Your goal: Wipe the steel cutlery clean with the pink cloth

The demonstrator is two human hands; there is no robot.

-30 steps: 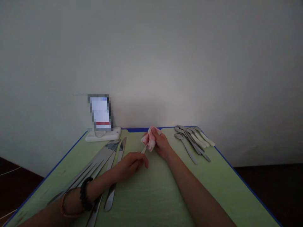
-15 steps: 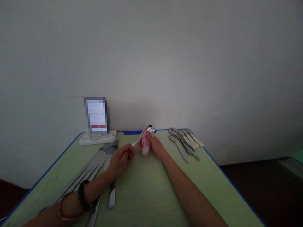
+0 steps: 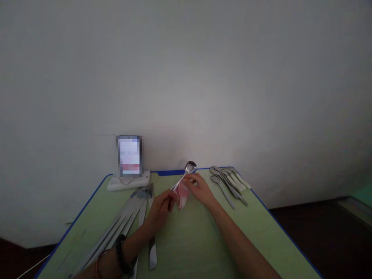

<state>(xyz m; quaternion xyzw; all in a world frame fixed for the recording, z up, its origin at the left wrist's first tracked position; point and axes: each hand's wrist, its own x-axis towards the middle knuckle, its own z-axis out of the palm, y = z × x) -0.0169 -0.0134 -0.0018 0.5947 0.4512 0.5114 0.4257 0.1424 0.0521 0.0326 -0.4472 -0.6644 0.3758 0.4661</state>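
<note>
My left hand [image 3: 162,204] is closed around the handle end of a metal spoon [image 3: 189,168], whose bowl points up and away near the table's far edge. My right hand [image 3: 200,190] pinches a pink cloth [image 3: 183,193] against the spoon's stem, just below the bowl. Both hands work over the middle of a green table [image 3: 188,240] with a blue rim. A dark bead bracelet sits on my left wrist.
Several long knives [image 3: 128,217] lie in a row at the left. A pile of spoons [image 3: 228,181] rests at the far right. A white stand [image 3: 129,181] with a blurred screen stands at the far left corner against a pale wall.
The cloth in my right hand has slid down the spoon from the bowl to the stem, baring the bowl. The camera has tilted up slightly.
</note>
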